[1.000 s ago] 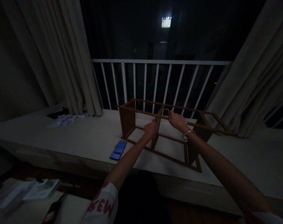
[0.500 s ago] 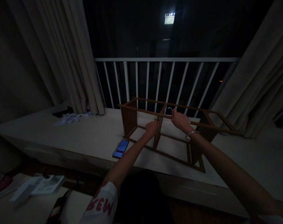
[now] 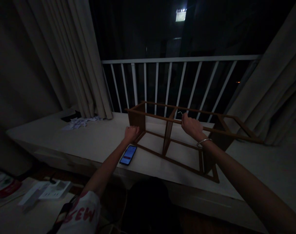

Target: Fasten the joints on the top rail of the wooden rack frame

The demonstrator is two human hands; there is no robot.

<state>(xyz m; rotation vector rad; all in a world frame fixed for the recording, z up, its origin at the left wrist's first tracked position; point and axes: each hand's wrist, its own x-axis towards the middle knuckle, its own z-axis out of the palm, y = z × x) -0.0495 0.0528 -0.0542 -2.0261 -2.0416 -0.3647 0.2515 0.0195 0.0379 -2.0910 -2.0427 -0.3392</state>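
Observation:
A brown wooden shelf frame (image 3: 168, 130) lies on its side on the white window ledge (image 3: 101, 139). My right hand (image 3: 192, 126) is closed at its upper front rail, with a thin bent metal hex key (image 3: 180, 112) sticking out past the fingers. My left hand (image 3: 132, 133) is at the frame's left end panel (image 3: 138, 119), fingers curled. Whether those fingers grip the panel's edge or hold something small is hidden. Just below the left hand lies a phone (image 3: 128, 155) with its screen lit.
White railing (image 3: 182, 59) runs behind the frame, before a dark window. Curtains (image 3: 89, 81) hang at both sides. Crumpled paper scraps (image 3: 78, 123) lie on the ledge to the left. A power strip (image 3: 55, 190) rests on a lower surface at the front left, and a cable trails near the phone.
My left hand has left the middle panel and moved left to the end panel. My right hand stays at the upper rail with the hex key. The view has shifted slightly.

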